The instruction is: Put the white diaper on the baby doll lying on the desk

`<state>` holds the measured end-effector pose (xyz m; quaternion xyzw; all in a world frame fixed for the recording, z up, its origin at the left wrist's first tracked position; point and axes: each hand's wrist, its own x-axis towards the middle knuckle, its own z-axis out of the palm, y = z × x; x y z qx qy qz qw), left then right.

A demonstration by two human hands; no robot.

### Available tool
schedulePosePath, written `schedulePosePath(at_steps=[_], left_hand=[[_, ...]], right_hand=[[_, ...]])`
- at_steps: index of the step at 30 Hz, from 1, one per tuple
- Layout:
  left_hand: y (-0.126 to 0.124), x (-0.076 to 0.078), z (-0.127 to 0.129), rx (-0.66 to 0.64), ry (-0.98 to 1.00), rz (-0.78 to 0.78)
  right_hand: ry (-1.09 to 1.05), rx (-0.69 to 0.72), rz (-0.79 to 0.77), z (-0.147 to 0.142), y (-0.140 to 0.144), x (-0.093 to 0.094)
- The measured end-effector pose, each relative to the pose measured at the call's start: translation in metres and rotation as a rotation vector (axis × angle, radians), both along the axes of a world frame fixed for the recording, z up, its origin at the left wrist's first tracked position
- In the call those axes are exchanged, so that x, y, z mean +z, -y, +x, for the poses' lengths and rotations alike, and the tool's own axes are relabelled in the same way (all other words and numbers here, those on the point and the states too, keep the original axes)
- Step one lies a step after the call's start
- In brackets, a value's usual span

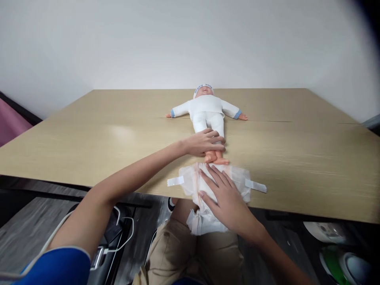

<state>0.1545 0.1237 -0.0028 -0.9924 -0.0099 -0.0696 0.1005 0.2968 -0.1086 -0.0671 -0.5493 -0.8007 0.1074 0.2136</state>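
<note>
Gripping the doll's (pixel 208 113) ankles with the left hand (pixel 204 143), pressing the right hand (pixel 225 198) flat and released on the diaper (pixel 237 178) at the tabletop (pixel 297 158) edge; lifting legs likely needing care.

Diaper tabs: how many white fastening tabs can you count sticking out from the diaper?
2: one tab at the diaper's left edge, one tab at its right. Others may be hidden under the right hand.

blue lettering on the doll's cap (pixel 203 87) (too blurred to read), no other text
</note>
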Motion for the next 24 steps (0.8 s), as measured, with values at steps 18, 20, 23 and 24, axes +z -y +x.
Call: schedulePosePath(at_steps=[18, 20, 23, 24], left_hand=[[-0.04, 0.104, -0.001, 0.126, 0.54, -0.702], [-0.043, 0.107, -0.004, 0.138, 0.577, -0.702], [-0.045, 0.109, -0.007, 0.13, 0.614, -0.707], [-0.045, 0.109, -0.007, 0.121, 0.618, -0.712]], right_hand=[[-0.08, 0.078, 0.062, 0.009, -0.206, -0.015], [-0.117, 0.051, 0.111, 0.009, -0.246, -0.014], [-0.152, 0.028, 0.141, 0.011, -0.29, -0.005], [-0.156, 0.032, 0.147, 0.013, -0.299, 0.0]])
